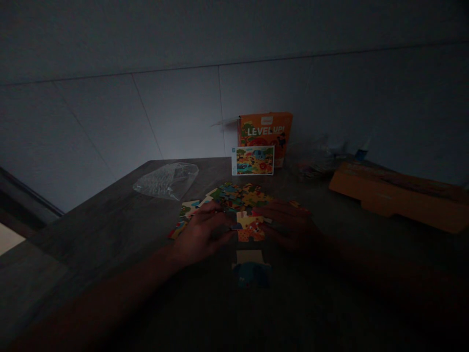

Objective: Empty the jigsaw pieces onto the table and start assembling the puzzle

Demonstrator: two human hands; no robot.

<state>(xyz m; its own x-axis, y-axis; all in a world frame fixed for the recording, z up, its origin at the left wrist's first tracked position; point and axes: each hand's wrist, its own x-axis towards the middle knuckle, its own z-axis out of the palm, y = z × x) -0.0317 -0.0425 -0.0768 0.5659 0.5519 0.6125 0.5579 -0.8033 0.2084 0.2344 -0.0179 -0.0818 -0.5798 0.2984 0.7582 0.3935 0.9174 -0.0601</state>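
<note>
A small block of joined puzzle pieces in yellow and orange lies flat on the table between my hands. My left hand rests at its left edge, thumb and forefinger apart, the other fingers over loose pieces. On the opposite side, my right hand lies with fingers stretched out, the tips near the block's upper right; deep shadow hides part of it. Closer to me is a blue elephant puzzle piece with a pale top. Just beyond my hands spreads a pile of loose puzzle pieces.
A small picture card leans against an orange "LEVEL UP!" box at the back. Clear plastic bag lies back left. An orange cardboard box part and crumpled clear plastic are right. Behind the table rises a wall.
</note>
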